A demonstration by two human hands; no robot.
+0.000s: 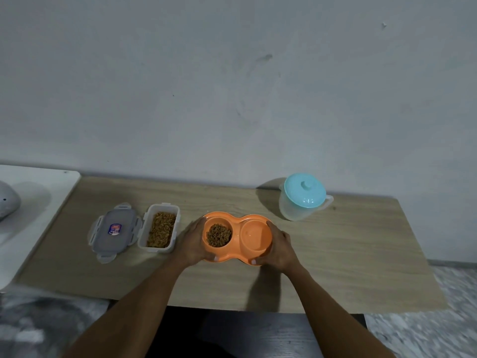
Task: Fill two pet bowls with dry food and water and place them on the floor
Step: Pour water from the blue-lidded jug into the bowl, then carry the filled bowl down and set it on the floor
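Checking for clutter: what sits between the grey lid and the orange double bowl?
Head view: the open container of dry food, then the left hand gripping the bowl.

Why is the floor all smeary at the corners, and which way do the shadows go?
Head view: the speckled grey floor is smeared by blur near the frame's corners, while the orange plastic double bowl in the middle looks sharp. Same view: the clear plastic jug with a turquoise lid throws a dark shadow to its left on the wooden table. The light is dim overall.
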